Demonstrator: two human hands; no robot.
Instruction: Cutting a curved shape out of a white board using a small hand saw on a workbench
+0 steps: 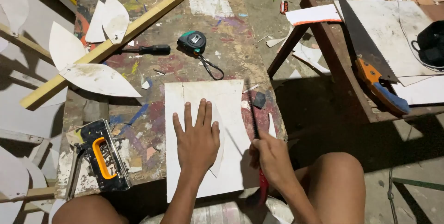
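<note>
My left hand [196, 138] lies flat, fingers spread, on a leaf-shaped white template resting on a white rectangular sheet [210, 99] on the paint-stained worktable [152, 80]. My right hand [273, 159] is closed around the red handle of a thin dark blade tool [253, 113], whose blade runs up along the sheet's right edge. My bare knees show at the bottom of the view.
A black-and-orange staple gun [99, 161] sits at the table's left front. A tape measure [194, 42], a black-handled screwdriver [148, 49], white leaf cutouts [99, 79] and a long wooden batten [115, 41] lie farther back. A handsaw [370, 57] rests on the right bench.
</note>
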